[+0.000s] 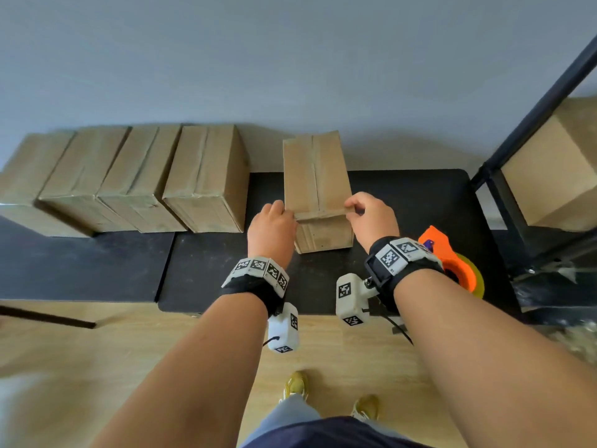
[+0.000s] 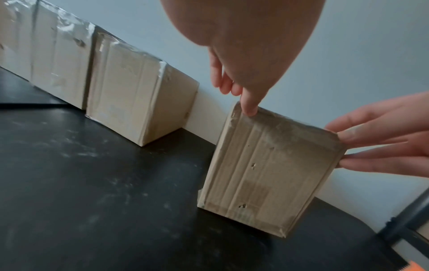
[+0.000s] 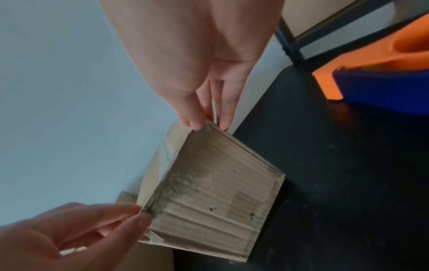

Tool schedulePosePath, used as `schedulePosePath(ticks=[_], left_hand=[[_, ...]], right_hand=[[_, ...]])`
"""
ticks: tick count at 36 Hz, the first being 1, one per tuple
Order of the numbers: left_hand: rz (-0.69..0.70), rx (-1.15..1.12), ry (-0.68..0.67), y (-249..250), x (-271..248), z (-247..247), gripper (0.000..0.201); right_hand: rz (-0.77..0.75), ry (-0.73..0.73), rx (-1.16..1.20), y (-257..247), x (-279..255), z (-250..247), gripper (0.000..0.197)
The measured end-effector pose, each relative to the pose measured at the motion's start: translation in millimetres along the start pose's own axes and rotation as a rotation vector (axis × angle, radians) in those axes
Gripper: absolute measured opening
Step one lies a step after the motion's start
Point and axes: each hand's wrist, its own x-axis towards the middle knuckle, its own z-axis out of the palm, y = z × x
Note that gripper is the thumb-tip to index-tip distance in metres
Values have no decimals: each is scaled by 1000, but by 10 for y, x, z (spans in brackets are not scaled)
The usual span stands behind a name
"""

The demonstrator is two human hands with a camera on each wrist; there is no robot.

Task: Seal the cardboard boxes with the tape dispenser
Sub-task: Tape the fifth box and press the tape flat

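A brown cardboard box (image 1: pixel 315 176) stands on the black table (image 1: pixel 407 202), its top flaps shut with a seam down the middle. My left hand (image 1: pixel 288 212) pinches its near top-left corner; the right wrist view shows that thumb and fingers (image 3: pixel 130 212) closed on the cardboard. On the near top-right corner my right hand (image 1: pixel 352 210) pinches with thumb and fingers (image 3: pixel 197 122). The box's near face (image 2: pixel 267 174) is worn, with small holes. An orange and blue tape dispenser (image 1: pixel 452 263) lies on the table to the right, behind my right wrist, and no hand touches it.
Several taped cardboard boxes (image 1: pixel 206 176) stand in a row against the wall at the left. A dark metal shelf frame (image 1: pixel 529 130) with another box (image 1: pixel 555 176) rises at the right. Wooden floor lies below the table's front edge.
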Motion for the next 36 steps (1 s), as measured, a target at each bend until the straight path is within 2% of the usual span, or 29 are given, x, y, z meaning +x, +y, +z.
schedulePosePath(ticks=[5, 9, 15, 19, 26, 29, 36], left_hand=[[26, 179, 96, -454, -14, -67, 7], [20, 212, 157, -780, 7, -99, 2], [-48, 228, 32, -1065, 147, -73, 27], [-57, 171, 19, -1163, 201, -34, 30], [-101, 70, 1, -1167, 237, -28, 32], [-115, 37, 4, -1065, 244, -58, 39], [23, 18, -58, -483, 207, -4, 53]], right_hand=[[-33, -62, -15, -300, 67, 322, 19], [-44, -138, -34, -508, 125, 548, 26], [-40, -208, -56, -737, 232, 766, 45], [-24, -236, -64, -814, 319, 844, 52], [-20, -256, -78, -809, 377, 842, 55], [10, -190, -52, -745, 327, 765, 52], [176, -86, -97, -223, 130, 334, 41]])
